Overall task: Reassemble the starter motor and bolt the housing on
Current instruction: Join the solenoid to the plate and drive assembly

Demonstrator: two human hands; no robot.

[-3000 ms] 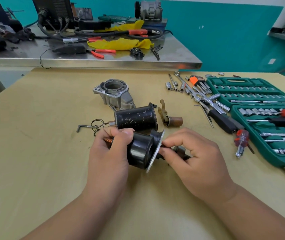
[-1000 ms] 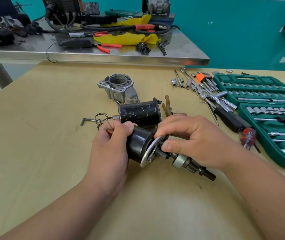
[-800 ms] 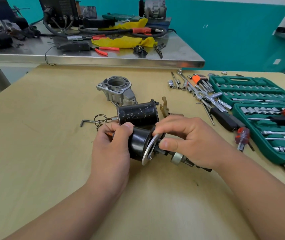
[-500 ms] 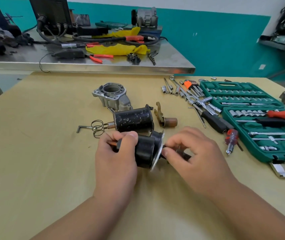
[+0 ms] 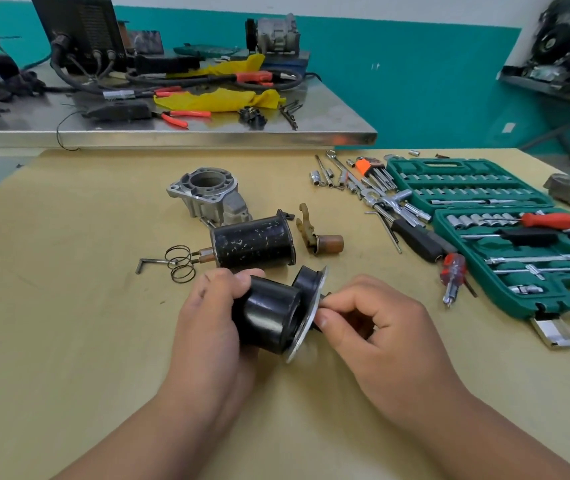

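My left hand [image 5: 212, 327] grips the black motor body [image 5: 269, 315] with its metal flange plate [image 5: 306, 323], held a little above the wooden table [image 5: 68, 323]. My right hand [image 5: 377, 332] pinches at the flange side, where the shaft is hidden under my fingers. Behind them lies a black solenoid cylinder [image 5: 254, 242] on its side. The grey aluminium nose housing [image 5: 207, 195] stands further back. A shift fork with a copper plunger [image 5: 318, 237] lies to the right of the solenoid. A coil spring [image 5: 179, 263] lies to its left.
An open green socket set case [image 5: 505, 230] fills the right side, with loose sockets, hex keys and ratchets [image 5: 373, 192] beside it. A small screwdriver [image 5: 451, 275] lies near its front. A steel bench [image 5: 172, 133] with cables and pliers stands beyond the table.
A second ago my right hand lay over the top of the flange with the shaft and pinion showing; now it pinches at the flange face and covers the shaft. The motor body stays in my left hand.
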